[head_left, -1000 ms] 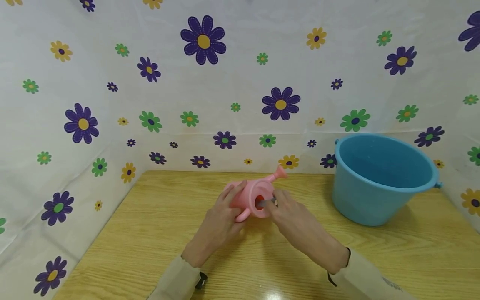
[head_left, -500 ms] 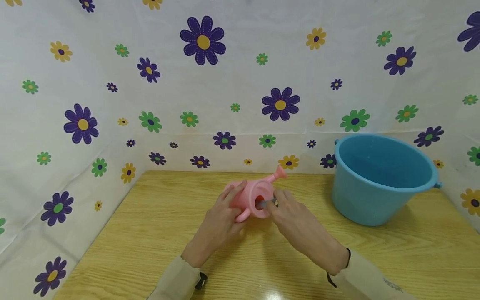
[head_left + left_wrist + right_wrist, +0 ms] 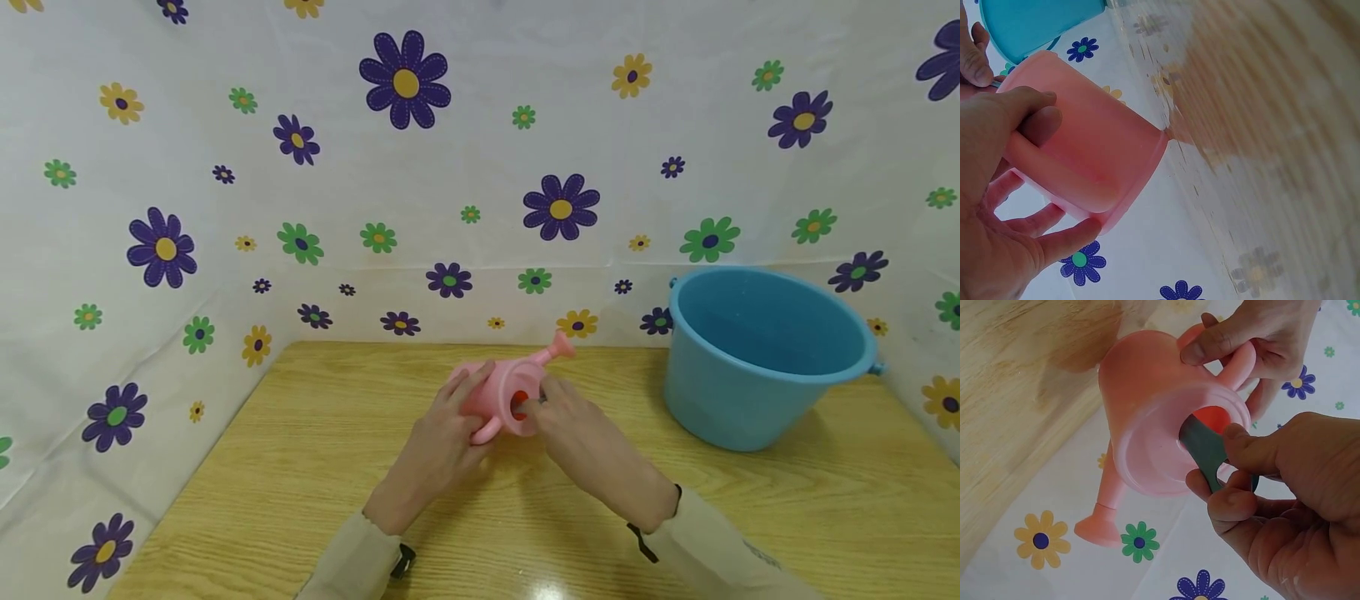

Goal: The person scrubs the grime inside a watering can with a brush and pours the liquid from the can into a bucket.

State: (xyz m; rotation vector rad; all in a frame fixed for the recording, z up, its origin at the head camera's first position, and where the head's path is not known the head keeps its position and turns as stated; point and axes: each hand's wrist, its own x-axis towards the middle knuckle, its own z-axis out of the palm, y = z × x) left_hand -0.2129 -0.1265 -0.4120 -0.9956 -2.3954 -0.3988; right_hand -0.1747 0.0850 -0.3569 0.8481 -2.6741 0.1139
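A pink watering can (image 3: 492,398) lies tipped over the table, its round top facing the right hand and its spout (image 3: 1107,494) with the flared rose pointing away. My left hand (image 3: 442,437) grips it from the side, thumb on the body by the handle (image 3: 1063,178) and fingers around the far side. Between thumb and fingers, my right hand (image 3: 1310,500) pinches a flat grey-green tool (image 3: 1205,449) with a hole in it. The tool's front end is inside the can's opening, partly hidden. Something red (image 3: 1215,417) shows within that opening.
A large light blue bucket (image 3: 720,400) stands at the right on the wooden table (image 3: 315,467). Behind and to the left hangs a white sheet (image 3: 337,192) printed with purple, green and yellow flowers.
My right hand has moved slightly left, closer to the can's opening, and less of the tool shows in the head view. The left hand and watering can have stayed in place.
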